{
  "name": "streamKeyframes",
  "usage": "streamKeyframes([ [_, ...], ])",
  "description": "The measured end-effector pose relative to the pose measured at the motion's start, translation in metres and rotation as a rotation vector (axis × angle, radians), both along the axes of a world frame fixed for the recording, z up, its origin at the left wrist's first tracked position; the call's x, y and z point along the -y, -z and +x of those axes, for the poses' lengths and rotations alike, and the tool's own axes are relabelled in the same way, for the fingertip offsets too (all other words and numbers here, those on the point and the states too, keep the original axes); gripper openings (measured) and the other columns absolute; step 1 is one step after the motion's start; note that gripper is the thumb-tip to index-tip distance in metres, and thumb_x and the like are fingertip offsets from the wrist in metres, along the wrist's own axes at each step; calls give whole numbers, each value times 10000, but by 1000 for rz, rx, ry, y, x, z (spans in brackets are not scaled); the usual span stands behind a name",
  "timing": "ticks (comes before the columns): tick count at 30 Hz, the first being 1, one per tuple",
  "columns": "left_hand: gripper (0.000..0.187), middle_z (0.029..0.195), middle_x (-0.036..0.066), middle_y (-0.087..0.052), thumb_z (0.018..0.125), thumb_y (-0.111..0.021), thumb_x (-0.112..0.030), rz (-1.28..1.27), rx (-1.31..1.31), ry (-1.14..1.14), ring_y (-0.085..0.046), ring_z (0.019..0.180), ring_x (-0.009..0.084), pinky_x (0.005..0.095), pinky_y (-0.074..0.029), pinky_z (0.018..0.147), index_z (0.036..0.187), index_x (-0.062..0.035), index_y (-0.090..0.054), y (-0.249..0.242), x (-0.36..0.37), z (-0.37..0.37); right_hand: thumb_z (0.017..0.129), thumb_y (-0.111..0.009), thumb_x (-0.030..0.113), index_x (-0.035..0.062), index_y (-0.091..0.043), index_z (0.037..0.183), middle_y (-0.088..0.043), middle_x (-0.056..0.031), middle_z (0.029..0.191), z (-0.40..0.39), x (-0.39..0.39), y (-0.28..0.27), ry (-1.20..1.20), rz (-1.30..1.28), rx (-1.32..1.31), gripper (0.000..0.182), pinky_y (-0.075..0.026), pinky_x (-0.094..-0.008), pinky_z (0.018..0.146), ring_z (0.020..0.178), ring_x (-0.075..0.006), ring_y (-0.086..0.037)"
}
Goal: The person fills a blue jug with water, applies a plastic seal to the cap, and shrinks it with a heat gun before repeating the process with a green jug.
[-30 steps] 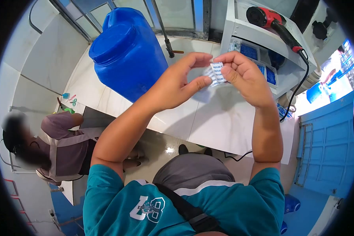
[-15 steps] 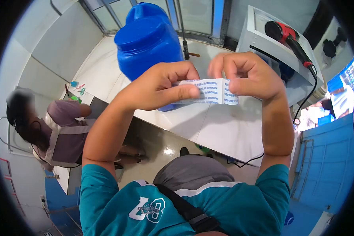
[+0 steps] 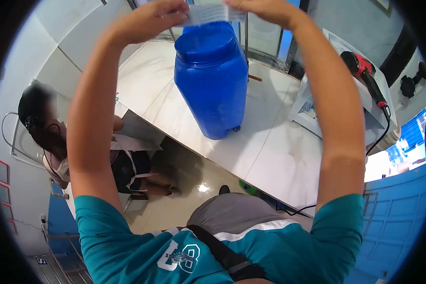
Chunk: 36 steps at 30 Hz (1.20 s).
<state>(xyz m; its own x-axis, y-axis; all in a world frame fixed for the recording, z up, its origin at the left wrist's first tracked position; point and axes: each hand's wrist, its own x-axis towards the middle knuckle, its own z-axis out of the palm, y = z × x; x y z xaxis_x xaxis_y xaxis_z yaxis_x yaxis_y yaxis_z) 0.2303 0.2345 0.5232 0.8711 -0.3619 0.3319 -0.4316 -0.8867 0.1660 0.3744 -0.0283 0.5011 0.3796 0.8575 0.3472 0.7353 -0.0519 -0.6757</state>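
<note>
A white printed plastic strip (image 3: 208, 14) is stretched between my two hands at the top of the view, slightly blurred. My left hand (image 3: 151, 19) pinches its left end. The right end is pinched by my right hand (image 3: 265, 10), which is partly cut off by the frame's top edge. Just below the strip stands a blue plastic jug (image 3: 212, 80) with a wide round screw cap (image 3: 205, 43) and a small spigot near its base. The strip hangs over the jug's top, behind the cap; whether it touches the jug I cannot tell.
The jug stands on a white marble-patterned table (image 3: 270, 137). A red and black heat gun (image 3: 364, 73) lies on a white cabinet (image 3: 333, 47) at the right, its cord hanging down. A person (image 3: 47, 123) sits at the left.
Both hands have moved up and forward with the strip, from in front of the jug to above its top. The jug now shows fully, and an open drawer shows at the right.
</note>
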Motion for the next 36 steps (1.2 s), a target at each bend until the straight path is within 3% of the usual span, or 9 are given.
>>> streamKeyframes([
  [4, 286, 1105, 56, -652, 1047, -572, -273, -171, -336, -67, -582, 1054, 142, 316, -466, 985, 1186, -25, -611, 27, -12, 12, 998, -579, 460, 93, -702, 1066, -691, -48, 1055, 12, -32, 48, 41, 4, 49, 393, -430, -380, 1043, 1031, -190, -621],
  [7, 258, 1111, 38, -643, 1032, -581, -252, -277, -421, 7, -565, 1055, 132, 315, -460, 990, 1179, -42, -610, 24, -16, -1, 983, -602, 492, 95, -683, 1277, -689, -87, 1214, 8, -29, 54, 119, 84, -92, 501, -294, -379, 1171, 1236, -205, -566],
  [12, 299, 1125, 38, -640, 993, -613, -221, -205, -498, -7, -566, 1063, 146, 330, -461, 999, 1235, -46, -591, 14, -3, -26, 995, -586, 506, 84, -689, 1253, -692, -70, 1194, -11, -20, 40, -39, -56, -16, 505, -378, -354, 1106, 1174, -193, -593],
  [17, 420, 1141, 90, -640, 941, -664, -144, 81, -57, 153, -582, 1067, 184, 331, -480, 961, 1331, -34, -552, 17, 15, -36, 1006, -569, 531, 81, -702, 1143, -691, -34, 1087, -31, -9, 26, -128, -83, 45, 490, -466, -316, 972, 1048, -155, -611],
  [24, 287, 1058, 111, -669, 935, -651, -107, 103, -270, 91, -628, 996, 207, 352, -503, 907, 1203, -17, -602, 2, 39, -51, 990, -647, 372, 71, -678, 1016, -665, -35, 966, -51, 8, 18, -157, -174, 348, 304, -490, -329, 861, 955, -151, -610],
  [27, 227, 1053, 105, -673, 929, -653, -86, 202, -57, 182, -637, 963, 225, 352, -513, 893, 1138, -6, -615, 11, 34, -50, 954, -690, 333, 68, -684, 1050, -685, -88, 1010, -54, 8, 18, -150, -143, 360, 281, -502, -373, 895, 996, -211, -639],
  [34, 421, 1387, 146, -546, 900, -712, -146, 193, 132, -20, -540, 1266, 302, 397, -442, 1060, 1283, -38, -575, 40, 36, -89, 870, -769, 335, 96, -677, 1105, -670, -73, 997, -69, 10, 41, 12, 82, 598, 347, -498, -399, 863, 991, -232, -610],
  [35, 557, 1465, 163, -496, 893, -742, -209, 156, 260, -78, -488, 1353, 329, 408, -408, 1111, 1384, -55, -530, 47, 36, -92, 812, -808, 468, 91, -627, 1258, -660, -126, 1195, -65, 10, 50, 40, 178, 707, 611, -486, -428, 1000, 1158, -285, -605],
  [36, 557, 1465, 163, -496, 893, -742, -209, 159, 262, -76, -488, 1353, 329, 408, -408, 1111, 1384, -55, -530, 58, 36, -87, 812, -808, 468, 91, -627, 1258, -660, -126, 1195, -61, 9, 59, 43, 180, 709, 611, -486, -428, 1000, 1158, -285, -605],
])
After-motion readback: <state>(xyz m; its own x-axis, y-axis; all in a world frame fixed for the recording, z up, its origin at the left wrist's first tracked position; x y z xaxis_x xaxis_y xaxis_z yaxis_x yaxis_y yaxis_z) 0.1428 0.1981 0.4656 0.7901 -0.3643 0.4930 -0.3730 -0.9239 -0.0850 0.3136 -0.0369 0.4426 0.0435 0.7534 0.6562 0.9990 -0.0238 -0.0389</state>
